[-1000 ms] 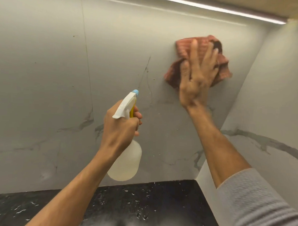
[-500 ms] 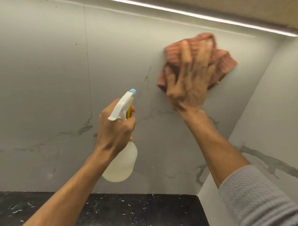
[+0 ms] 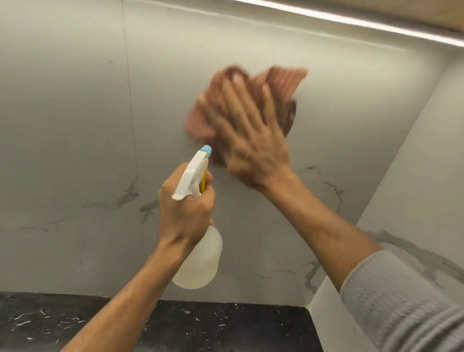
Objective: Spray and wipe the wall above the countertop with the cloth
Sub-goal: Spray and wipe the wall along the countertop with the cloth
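My right hand (image 3: 249, 139) presses a reddish-pink cloth (image 3: 284, 83) flat against the grey marbled wall (image 3: 68, 115), fingers spread; both are blurred by motion. My left hand (image 3: 185, 211) grips the neck of a translucent spray bottle (image 3: 200, 262) with a white trigger head and a blue nozzle (image 3: 206, 149) pointing up at the wall, just below and left of the cloth. Much of the cloth is hidden under my right hand.
A black speckled countertop (image 3: 218, 332) runs along the bottom. A second marbled wall (image 3: 424, 184) forms a corner on the right. A lit strip (image 3: 325, 16) runs under the cabinet at the top. My grey sleeve (image 3: 411, 316) fills the lower right.
My right hand has slid the cloth left and downward across the wall, away from the corner. The spray bottle has stayed in about the same place in my left hand.
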`<move>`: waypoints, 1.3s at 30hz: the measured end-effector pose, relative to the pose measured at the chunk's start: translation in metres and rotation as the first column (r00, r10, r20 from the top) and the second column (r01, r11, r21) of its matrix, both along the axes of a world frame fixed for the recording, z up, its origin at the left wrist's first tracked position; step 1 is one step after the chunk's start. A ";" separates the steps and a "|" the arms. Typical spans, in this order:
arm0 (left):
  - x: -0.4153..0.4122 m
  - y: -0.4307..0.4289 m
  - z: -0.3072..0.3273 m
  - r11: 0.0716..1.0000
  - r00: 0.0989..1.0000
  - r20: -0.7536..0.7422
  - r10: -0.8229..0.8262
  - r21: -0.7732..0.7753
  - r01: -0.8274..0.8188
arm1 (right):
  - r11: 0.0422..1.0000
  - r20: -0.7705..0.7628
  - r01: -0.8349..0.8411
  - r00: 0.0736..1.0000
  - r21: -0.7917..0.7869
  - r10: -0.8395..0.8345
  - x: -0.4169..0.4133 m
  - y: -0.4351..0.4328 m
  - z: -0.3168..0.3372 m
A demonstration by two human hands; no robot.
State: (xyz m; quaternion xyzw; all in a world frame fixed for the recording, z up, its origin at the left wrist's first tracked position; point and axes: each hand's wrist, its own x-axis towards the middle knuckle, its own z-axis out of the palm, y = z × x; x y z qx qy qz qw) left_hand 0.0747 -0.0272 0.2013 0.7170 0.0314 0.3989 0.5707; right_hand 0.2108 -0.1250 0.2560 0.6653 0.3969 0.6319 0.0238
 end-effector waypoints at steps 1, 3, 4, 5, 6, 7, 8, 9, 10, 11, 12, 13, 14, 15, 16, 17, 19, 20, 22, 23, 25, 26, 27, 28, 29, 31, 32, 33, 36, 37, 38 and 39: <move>-0.002 0.000 -0.003 1.000 1.000 0.003 0.007 0.009 -0.007 | 0.995 -0.004 0.030 1.000 -0.093 -0.030 -0.004 -0.014 -0.023; -0.006 0.002 -0.006 1.000 1.000 0.005 -0.005 0.029 0.005 | 0.976 -0.077 0.100 0.990 -0.191 -0.117 -0.012 -0.055 -0.054; -0.009 0.002 -0.006 0.999 1.000 0.003 -0.021 0.035 0.021 | 0.977 -0.122 0.097 0.985 -0.190 -0.121 -0.010 -0.076 -0.055; -0.010 0.002 -0.005 0.999 0.999 -0.001 -0.035 0.040 0.035 | 0.986 -0.148 0.103 0.981 -0.128 -0.122 -0.002 -0.093 -0.047; -0.010 0.001 -0.003 0.998 0.999 -0.005 -0.041 0.049 0.041 | 0.990 -0.160 0.138 0.977 -0.009 -0.138 0.008 -0.106 -0.030; -0.010 -0.001 0.000 0.997 0.999 -0.005 -0.045 0.060 0.045 | 0.968 -0.146 0.193 0.975 0.162 -0.170 0.020 -0.112 -0.008; -0.009 -0.004 0.003 0.995 0.998 -0.001 -0.056 0.077 0.056 | 0.911 -0.129 0.232 0.971 0.341 -0.200 0.030 -0.114 0.010; -0.007 -0.007 0.007 0.993 0.998 0.000 -0.069 0.099 0.068 | 0.840 -0.123 0.241 0.971 0.486 -0.207 0.035 -0.108 0.020; -0.003 -0.012 0.011 0.989 0.997 -0.002 -0.080 0.125 0.080 | 0.800 -0.123 0.235 0.972 0.553 -0.200 0.034 -0.099 0.017; 0.000 -0.017 0.015 0.985 0.996 -0.004 -0.089 0.148 0.089 | 0.809 -0.128 0.224 0.975 0.544 -0.184 0.030 -0.092 -0.002; 0.003 -0.022 0.019 0.982 0.995 -0.005 -0.097 0.161 0.096 | 0.859 -0.166 0.218 0.973 0.463 -0.158 0.023 -0.089 -0.035; 0.006 -0.026 0.021 0.981 0.995 -0.003 -0.103 0.162 0.102 | 0.927 -0.206 0.208 0.967 0.313 -0.148 0.012 -0.090 -0.071; 0.008 -0.031 0.022 0.981 0.994 -0.002 -0.112 0.161 0.111 | 0.963 -0.231 0.221 0.955 0.151 -0.183 -0.001 -0.099 -0.105; 0.010 -0.034 0.022 0.980 0.993 -0.003 -0.121 0.161 0.120 | 0.969 -0.241 0.244 0.944 0.047 -0.226 -0.011 -0.112 -0.127; 0.010 -0.036 0.021 0.979 0.992 -0.007 -0.128 0.162 0.127 | 0.968 -0.253 0.250 0.938 0.026 -0.235 -0.014 -0.127 -0.136; 0.009 -0.037 0.018 0.977 0.991 -0.011 -0.133 0.165 0.133 | 0.968 -0.261 0.236 0.943 0.090 -0.206 -0.011 -0.139 -0.128; 0.008 -0.037 0.014 0.976 0.991 -0.013 -0.135 0.172 0.135 | 0.878 -0.262 0.287 0.945 0.383 -0.195 0.007 -0.146 -0.078; 0.007 -0.038 0.012 0.977 0.991 -0.016 -0.132 0.169 0.133 | 0.780 -0.247 0.312 0.947 0.542 -0.207 0.021 -0.144 -0.045; 0.006 -0.040 0.009 0.979 0.991 -0.024 -0.130 0.158 0.132 | 0.617 -0.218 0.294 0.956 0.730 -0.198 0.034 -0.125 0.005; 0.007 -0.042 0.009 0.979 0.991 -0.028 -0.129 0.152 0.132 | 0.616 -0.186 0.269 0.963 0.740 -0.196 0.032 -0.113 0.007; 0.009 -0.045 0.008 0.980 0.992 -0.033 -0.123 0.153 0.126 | 0.790 -0.214 0.248 0.965 0.561 -0.151 0.018 -0.099 -0.035; 0.010 -0.047 0.006 0.979 0.992 -0.033 -0.124 0.158 0.128 | 0.874 -0.259 0.236 0.957 0.424 -0.133 0.003 -0.101 -0.065; 0.011 -0.048 0.005 0.977 0.991 -0.030 -0.131 0.163 0.134 | 0.917 -0.301 0.235 0.944 0.322 -0.136 -0.010 -0.109 -0.090; 0.010 -0.047 0.003 0.977 0.990 -0.026 -0.137 0.163 0.139 | 0.921 -0.334 0.260 0.930 0.292 -0.156 -0.015 -0.120 -0.102; 0.009 -0.045 0.001 0.976 0.989 -0.026 -0.144 0.164 0.146 | 0.903 -0.341 0.272 0.927 0.333 -0.153 -0.014 -0.129 -0.097; 0.006 -0.042 -0.002 0.975 0.989 -0.022 -0.148 0.166 0.149 | 0.769 -0.331 0.322 0.931 0.553 -0.152 0.004 -0.129 -0.051; 0.006 -0.040 -0.004 0.978 0.990 -0.017 -0.137 0.156 0.138 | 0.663 -0.274 0.308 0.948 0.682 -0.158 0.018 -0.122 -0.016; 0.006 -0.039 -0.004 0.982 0.992 -0.017 -0.128 0.141 0.129 | 0.589 -0.218 0.277 0.961 0.759 -0.170 0.027 -0.112 0.018; 0.009 -0.039 -0.004 0.991 0.994 0.007 -0.111 0.081 0.110 | 0.749 -0.086 0.150 0.989 0.645 -0.124 0.029 -0.068 0.028; 0.009 -0.039 -0.006 0.993 0.995 0.009 -0.101 0.064 0.101 | 0.876 -0.090 0.110 0.993 0.470 -0.076 0.020 -0.057 -0.004; 0.009 -0.038 -0.007 0.995 0.996 0.007 -0.091 0.051 0.091 | 0.959 -0.120 0.093 0.991 0.268 -0.062 0.007 -0.053 -0.042; 0.009 -0.036 -0.010 0.996 0.997 0.003 -0.082 0.046 0.082 | 0.992 -0.134 0.095 0.987 0.082 -0.084 -0.003 -0.058 -0.078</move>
